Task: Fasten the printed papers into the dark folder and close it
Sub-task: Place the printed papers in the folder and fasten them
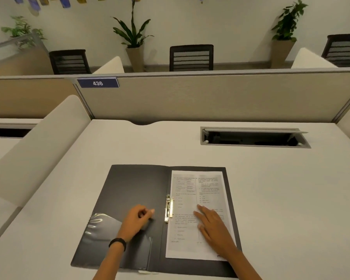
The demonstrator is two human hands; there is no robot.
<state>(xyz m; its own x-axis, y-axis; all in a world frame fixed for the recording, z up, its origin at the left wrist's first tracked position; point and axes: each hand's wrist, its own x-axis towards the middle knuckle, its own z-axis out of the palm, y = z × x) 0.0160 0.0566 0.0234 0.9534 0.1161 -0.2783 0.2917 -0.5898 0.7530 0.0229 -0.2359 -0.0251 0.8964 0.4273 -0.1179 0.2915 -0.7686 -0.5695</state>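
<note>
The dark folder [135, 184] lies spread wide on the white desk [271, 188] near the front edge. Printed papers [190, 199] lie on its right half. A brass fastener clip [168, 208] sits at the papers' left margin beside the spine. My right hand [214, 227] rests flat on the lower part of the papers, fingers spread. My left hand [137, 219] is on the left flap, fingers curled loosely with nothing visible in them, just left of the clip. A clear plastic pocket [101, 225] covers the flap's lower corner.
A grey partition [210, 96] with a blue "436" sign [98, 83] bounds the desk's far side. An uncovered cable tray slot [255, 137] is cut into the desk at the back right. A cream side divider [38, 142] stands at the left.
</note>
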